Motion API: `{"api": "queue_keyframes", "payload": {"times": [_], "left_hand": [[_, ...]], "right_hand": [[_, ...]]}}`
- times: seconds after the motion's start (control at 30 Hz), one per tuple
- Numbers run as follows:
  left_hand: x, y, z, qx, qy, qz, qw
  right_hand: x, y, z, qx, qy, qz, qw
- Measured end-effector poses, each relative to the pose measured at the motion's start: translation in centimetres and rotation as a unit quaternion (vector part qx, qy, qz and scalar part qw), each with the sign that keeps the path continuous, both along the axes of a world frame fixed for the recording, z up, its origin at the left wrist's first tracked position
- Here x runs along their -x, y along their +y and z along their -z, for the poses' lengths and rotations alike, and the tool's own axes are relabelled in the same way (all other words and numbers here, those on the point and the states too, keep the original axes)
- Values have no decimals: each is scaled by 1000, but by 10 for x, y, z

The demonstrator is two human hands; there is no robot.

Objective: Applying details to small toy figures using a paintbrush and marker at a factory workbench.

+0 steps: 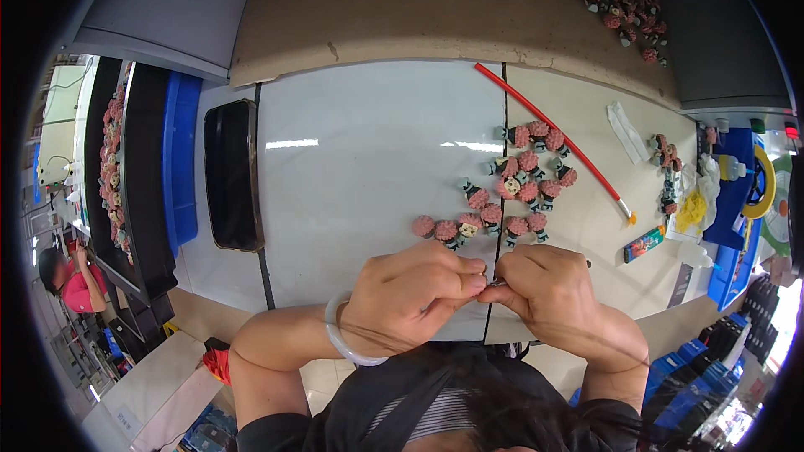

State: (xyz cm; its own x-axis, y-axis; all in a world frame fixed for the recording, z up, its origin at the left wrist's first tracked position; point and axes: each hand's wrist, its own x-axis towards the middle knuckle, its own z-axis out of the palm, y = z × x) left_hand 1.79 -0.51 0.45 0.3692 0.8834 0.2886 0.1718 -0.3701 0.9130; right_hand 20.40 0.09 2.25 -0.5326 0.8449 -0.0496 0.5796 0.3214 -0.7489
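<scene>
My left hand (419,291), with a pale bangle (342,336) on its wrist, and my right hand (548,291) meet at the table's near edge. Both are closed, fingertips pinched together around a small greyish thing (496,282) mostly hidden by the fingers. A short dark tip sticks out beside my right hand; what it belongs to is hidden. Just beyond my hands lies a loose group of small figurines (528,161) with bumpy pink hair and grey-green bodies. Several lie on their sides, and the nearest ones (446,230) are close to my knuckles.
A red paintbrush (548,121) lies slantwise past the figurines. On the left rests a dark phone (232,176) near a blue bin (180,159). A brown shelf (377,8) holds more figurines. To the right are a small colourful packet (644,244) and a tape roll (760,182).
</scene>
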Motion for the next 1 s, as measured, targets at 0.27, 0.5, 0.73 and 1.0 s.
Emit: {"api": "queue_keyframes", "payload": {"times": [0.27,0.5,0.73,1.0], "left_hand": [[0,-1,3,10,6,-4,1000],[4,5,6,68,-41,5,997],[4,5,1,141,-36,15,989],[0,3,7,22,5,-3,1000]], "right_hand": [[-1,1,4,-11,-14,-1,1000],[-2,7,8,-4,46,22,999],[-1,6,6,-25,37,22,999],[1,3,5,-18,-10,23,1000]]}}
